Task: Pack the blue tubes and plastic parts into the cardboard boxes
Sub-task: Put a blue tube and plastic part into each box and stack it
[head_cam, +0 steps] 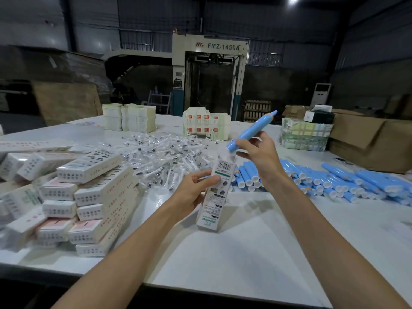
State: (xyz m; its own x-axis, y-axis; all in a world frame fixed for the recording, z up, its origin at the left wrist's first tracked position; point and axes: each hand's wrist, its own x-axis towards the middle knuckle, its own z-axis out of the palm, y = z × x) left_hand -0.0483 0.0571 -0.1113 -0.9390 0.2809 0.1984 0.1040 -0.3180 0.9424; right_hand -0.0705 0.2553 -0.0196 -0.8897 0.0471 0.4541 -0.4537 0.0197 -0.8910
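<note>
The white surface (245, 253) has one wide bare stretch, straight in front of the person and between the two forearms, running down to the near edge, which cuts slantwise across the bottom of the view. Everything else crowds in around it. To the left, a heap of closed white boxes (78, 197) lies stacked at all angles, reaching close to the near-left edge. Behind the hands sits a mound of clear plastic parts (165, 157), and to the right a long bank of loose blue tubes (323, 179) lies on its side, white ends toward the person. Along the far edge stand stacks of flat cartons (129, 117), and a brown carton (367, 139) closes off the right side.

Both forearms reach in from below, the hands meeting above the middle of the bare patch. The left hand (194, 192) grips a white box (216, 192) round its middle, fingers curled over the front face. The box stands nearly upright, top leaning slightly right, its lower end down at the surface. The right hand (258, 157) pinches a blue tube (252, 130) near its blunt end. The tube is tilted, pointed tip up and away to the right, blunt end just above the top of the box.
</note>
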